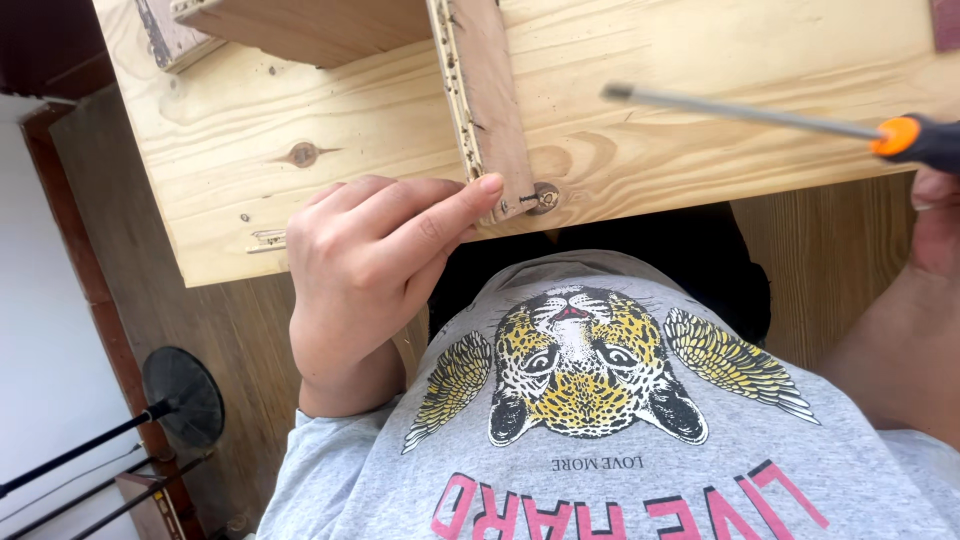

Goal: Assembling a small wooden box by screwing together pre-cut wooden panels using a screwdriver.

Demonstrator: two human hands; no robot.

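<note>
A pale pine board [330,110] lies in front of me with a darker wooden slat [488,100] standing across it. A screw head [543,197] sits at the slat's near end. My left hand [365,275] is curled over the board's near edge, one fingertip pressed against the slat just left of the screw. At the frame's right edge, my right hand [935,225] grips a screwdriver [760,113] by its orange and black handle. Its metal shaft points left and hangs in the air above the board, clear of the screw.
A second wooden piece [300,25] rests on the board at the top. A knot [303,154] marks the board's left part. Below is a wooden floor [820,260]. A round black stand base [183,395] with dark rods lies at lower left. My grey printed shirt [600,450] fills the bottom.
</note>
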